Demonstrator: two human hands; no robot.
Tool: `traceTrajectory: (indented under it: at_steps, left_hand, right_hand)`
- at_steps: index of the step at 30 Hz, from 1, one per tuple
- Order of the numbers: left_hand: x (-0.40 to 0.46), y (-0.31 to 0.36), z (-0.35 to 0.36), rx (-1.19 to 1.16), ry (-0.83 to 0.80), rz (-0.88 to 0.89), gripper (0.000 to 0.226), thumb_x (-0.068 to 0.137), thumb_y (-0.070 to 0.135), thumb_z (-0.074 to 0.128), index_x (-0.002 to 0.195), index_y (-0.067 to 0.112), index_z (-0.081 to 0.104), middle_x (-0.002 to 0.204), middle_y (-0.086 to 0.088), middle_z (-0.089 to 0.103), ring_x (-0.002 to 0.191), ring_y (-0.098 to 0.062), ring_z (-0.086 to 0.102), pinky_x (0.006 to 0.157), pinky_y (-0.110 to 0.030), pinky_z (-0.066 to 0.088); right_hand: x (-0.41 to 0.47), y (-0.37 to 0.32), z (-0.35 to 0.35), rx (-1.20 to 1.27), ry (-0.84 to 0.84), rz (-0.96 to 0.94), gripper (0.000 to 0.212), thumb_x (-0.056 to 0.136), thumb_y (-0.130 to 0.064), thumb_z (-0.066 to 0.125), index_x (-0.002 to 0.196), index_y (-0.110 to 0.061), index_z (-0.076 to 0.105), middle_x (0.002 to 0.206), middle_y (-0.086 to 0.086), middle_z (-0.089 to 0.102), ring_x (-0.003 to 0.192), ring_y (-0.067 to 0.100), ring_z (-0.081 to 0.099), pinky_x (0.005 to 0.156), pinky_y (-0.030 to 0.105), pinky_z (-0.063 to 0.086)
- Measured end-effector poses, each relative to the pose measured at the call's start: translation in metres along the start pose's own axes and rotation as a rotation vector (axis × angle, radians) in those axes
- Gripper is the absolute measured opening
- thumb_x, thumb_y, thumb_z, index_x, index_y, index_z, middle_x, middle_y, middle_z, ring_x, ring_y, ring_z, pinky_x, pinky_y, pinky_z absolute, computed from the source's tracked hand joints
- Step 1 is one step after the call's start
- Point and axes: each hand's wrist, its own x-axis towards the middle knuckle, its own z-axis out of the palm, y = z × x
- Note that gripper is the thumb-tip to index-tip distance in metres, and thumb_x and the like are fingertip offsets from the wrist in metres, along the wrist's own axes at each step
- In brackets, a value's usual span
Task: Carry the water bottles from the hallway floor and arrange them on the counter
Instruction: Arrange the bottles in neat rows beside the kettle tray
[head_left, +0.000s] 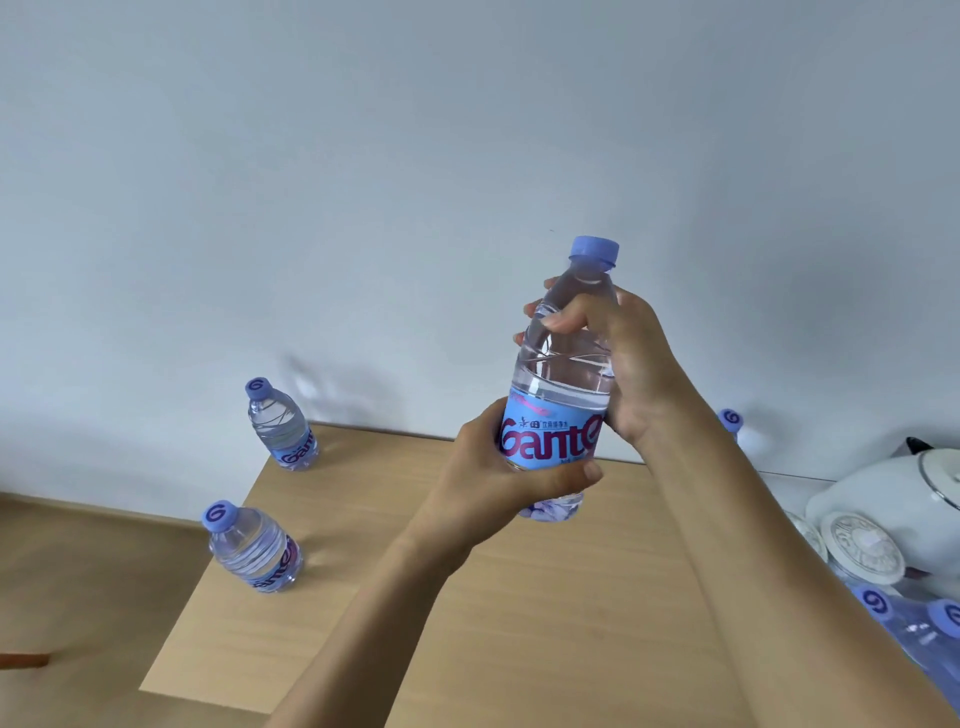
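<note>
A clear water bottle (563, 379) with a blue cap and blue label is held upright above the light wooden counter (519, 623). My left hand (498, 483) grips its lower part around the label. My right hand (628, 364) wraps the upper body below the neck. Two more bottles stand on the counter's left side: one at the back corner (283, 428), one nearer the front (254, 548). Another bottle's cap (730, 418) shows behind my right forearm.
A white kettle (914, 499) and white lidded cups (862, 545) sit at the right. Blue bottle caps (878, 603) show at the lower right edge. A white wall rises behind the counter. Wooden floor (78, 571) lies to the left.
</note>
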Motion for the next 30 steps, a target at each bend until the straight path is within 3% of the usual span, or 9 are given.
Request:
traceTrajectory:
  at_steps: [3,6,11,14,22,30]
  left_hand:
    - [0.001,0.003,-0.006,-0.03,-0.104,-0.019,0.043,0.066,0.021,0.088,0.105,0.022,0.068,0.098,-0.003,0.074,0.091,-0.021,0.071,0.076,-0.028,0.058]
    - [0.002,0.002,-0.004,-0.038,-0.095,0.001,0.041,0.068,0.013,0.087,0.104,0.019,0.069,0.096,-0.005,0.074,0.089,-0.021,0.072,0.074,-0.028,0.058]
    - [0.007,-0.003,0.004,-0.045,-0.036,0.031,0.042,0.066,0.015,0.088,0.104,0.018,0.069,0.093,-0.001,0.075,0.084,-0.014,0.072,0.068,-0.02,0.055]
    - [0.011,-0.007,0.007,-0.037,-0.019,0.031,0.043,0.064,0.015,0.088,0.103,0.019,0.069,0.091,0.0,0.075,0.083,-0.014,0.072,0.067,-0.019,0.055]
    - [0.022,-0.02,0.025,0.014,-0.095,-0.029,0.041,0.064,0.009,0.084,0.1,0.015,0.064,0.085,-0.002,0.073,0.074,-0.013,0.071,0.062,-0.022,0.055]
    - [0.032,-0.041,0.055,0.077,-0.292,-0.028,0.031,0.071,0.001,0.075,0.094,0.009,0.055,0.069,-0.002,0.065,0.058,-0.014,0.057,0.054,-0.023,0.049]
  right_hand:
    - [0.001,-0.002,-0.008,0.026,-0.051,0.034,0.024,0.061,-0.01,0.063,0.085,-0.011,0.061,0.087,0.005,0.072,0.08,0.028,0.073,0.069,0.037,0.06]
    - [0.0,-0.003,-0.01,-0.024,-0.064,0.02,0.037,0.057,-0.016,0.071,0.092,-0.01,0.06,0.094,0.006,0.072,0.088,0.031,0.073,0.076,0.042,0.059]
    - [-0.005,-0.007,-0.015,-0.315,0.043,-0.066,0.027,0.072,-0.025,0.074,0.097,-0.016,0.066,0.099,0.01,0.071,0.096,0.03,0.069,0.085,0.045,0.057]
    - [-0.011,-0.008,-0.018,-0.389,0.089,-0.077,0.032,0.072,-0.032,0.075,0.1,-0.018,0.069,0.106,0.006,0.071,0.102,0.026,0.068,0.09,0.043,0.056]
    - [-0.026,-0.006,-0.041,-0.449,0.219,-0.11,0.032,0.071,-0.031,0.079,0.099,-0.015,0.072,0.101,0.004,0.074,0.095,0.031,0.07,0.092,0.048,0.056]
    - [-0.049,0.009,-0.079,-0.44,0.321,-0.069,0.031,0.074,-0.027,0.08,0.101,-0.013,0.072,0.091,-0.001,0.072,0.086,0.017,0.069,0.09,0.041,0.055]
